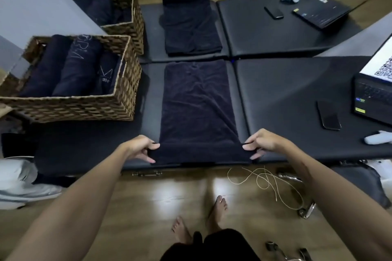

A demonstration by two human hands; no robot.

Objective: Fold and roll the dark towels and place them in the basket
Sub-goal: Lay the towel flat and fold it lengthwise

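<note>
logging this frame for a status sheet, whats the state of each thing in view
dark towel: flat on the padded table, near edge turned up
left hand: pinches the towel's near left corner
right hand: pinches the near right corner
wicker basket: holds rolled dark towels
rolled towels: lying side by side in the basket
phone: flat, screen dark
laptop: open, screen lit

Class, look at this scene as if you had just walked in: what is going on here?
A person stands at a padded black table, pinching the near corners of a dark towel with the left hand and right hand, its near edge turned up. Rolled towels already lie in the wicker basket. Opposite, someone else handles another towel.
</note>
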